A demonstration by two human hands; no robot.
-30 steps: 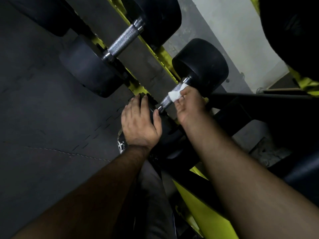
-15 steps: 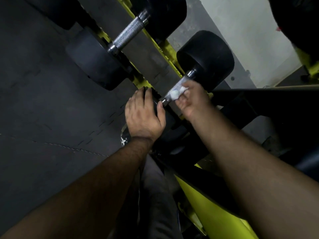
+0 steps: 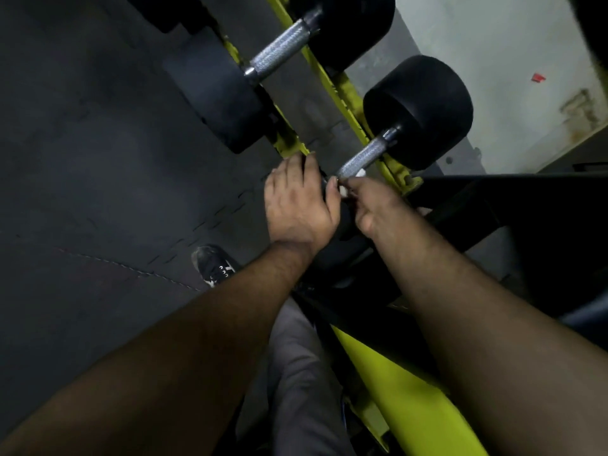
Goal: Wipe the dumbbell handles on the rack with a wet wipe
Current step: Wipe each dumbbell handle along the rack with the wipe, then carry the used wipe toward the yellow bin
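Wet wipe (image 3: pixel 344 191) now down at the near end of the knurled handle (image 3: pixel 362 158) on the yellow rack (image 3: pixel 348 103), pinched in right hand (image 3: pixel 378 209) fingers, having slid from mid-handle: one pass apparently finished. Left hand (image 3: pixel 297 209) still draped over the near dumbbell head, curled loosely; no legible writing, shoe (image 3: pixel 215 268) markings too blurred

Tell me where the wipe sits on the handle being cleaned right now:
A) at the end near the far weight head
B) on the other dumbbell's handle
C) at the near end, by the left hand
C: the white wipe, pinched in the right hand, sits at the handle's near end beside the left hand.
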